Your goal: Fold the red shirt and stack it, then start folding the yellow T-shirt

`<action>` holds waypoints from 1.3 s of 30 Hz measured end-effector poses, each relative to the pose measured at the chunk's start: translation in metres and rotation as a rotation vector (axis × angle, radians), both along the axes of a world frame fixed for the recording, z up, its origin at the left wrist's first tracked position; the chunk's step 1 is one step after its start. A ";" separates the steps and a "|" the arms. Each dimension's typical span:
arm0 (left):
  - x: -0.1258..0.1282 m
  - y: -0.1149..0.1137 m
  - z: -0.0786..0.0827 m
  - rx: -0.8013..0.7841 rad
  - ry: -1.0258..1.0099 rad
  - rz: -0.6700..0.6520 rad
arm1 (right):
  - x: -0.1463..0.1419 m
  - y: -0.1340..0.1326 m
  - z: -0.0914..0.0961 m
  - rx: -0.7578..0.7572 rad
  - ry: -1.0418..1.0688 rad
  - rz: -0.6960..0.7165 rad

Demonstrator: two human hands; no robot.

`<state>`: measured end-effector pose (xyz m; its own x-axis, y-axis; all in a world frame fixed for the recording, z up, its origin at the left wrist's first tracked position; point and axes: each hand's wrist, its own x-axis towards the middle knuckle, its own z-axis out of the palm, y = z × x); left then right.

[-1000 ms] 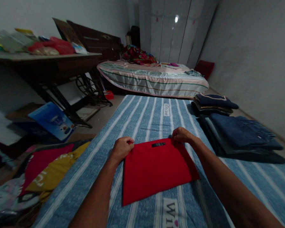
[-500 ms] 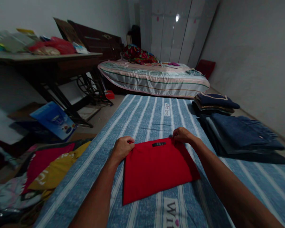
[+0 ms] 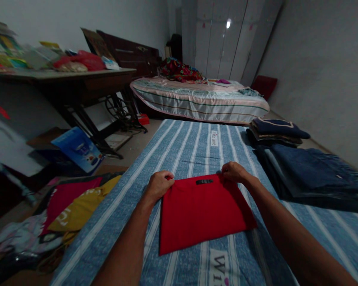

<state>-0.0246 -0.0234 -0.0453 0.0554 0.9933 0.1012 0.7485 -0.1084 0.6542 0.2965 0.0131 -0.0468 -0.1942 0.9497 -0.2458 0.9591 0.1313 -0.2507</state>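
Observation:
A folded red shirt (image 3: 204,214) lies flat on the blue-and-white striped bed cover (image 3: 185,147), a dark label showing near its far edge. My left hand (image 3: 160,184) pinches the shirt's far left corner, fingers closed on the cloth. At the far right corner, my right hand (image 3: 234,172) also grips the fabric between thumb and fingers. Both forearms reach in from the bottom of the view, one on either side of the shirt.
On the right of the cover sit folded jeans (image 3: 310,169) and a smaller pile of dark clothes (image 3: 276,129). Loose clothes (image 3: 77,202) are heaped at the left. A sewing-machine table (image 3: 86,79) stands left, and another bed (image 3: 203,99) lies beyond.
The whole view has shifted slightly, so everything appears a little further right. Both hands keep their hold on the shirt's far corners, and the shirt lies as before.

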 end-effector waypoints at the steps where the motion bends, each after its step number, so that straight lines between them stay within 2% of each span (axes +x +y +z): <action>1: 0.000 0.000 0.000 0.000 -0.003 -0.001 | 0.000 0.000 0.000 -0.002 0.000 0.000; 8: -0.001 -0.006 0.002 -0.035 -0.076 0.002 | -0.001 -0.003 0.001 0.013 -0.006 0.001; 18: -0.009 -0.012 0.005 -0.060 -0.134 -0.089 | -0.003 -0.006 0.004 0.012 -0.027 -0.008; 27: -0.008 -0.012 0.006 -0.039 -0.092 -0.015 | -0.005 -0.008 0.002 0.016 -0.037 -0.027; 39: -0.009 -0.012 0.005 -0.033 -0.090 -0.014 | -0.004 -0.008 0.002 -0.003 -0.025 -0.039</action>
<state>-0.0340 -0.0351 -0.0405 0.0619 0.9953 0.0739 0.6849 -0.0962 0.7222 0.2927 0.0049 -0.0449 -0.1508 0.9557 -0.2529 0.9695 0.0930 -0.2269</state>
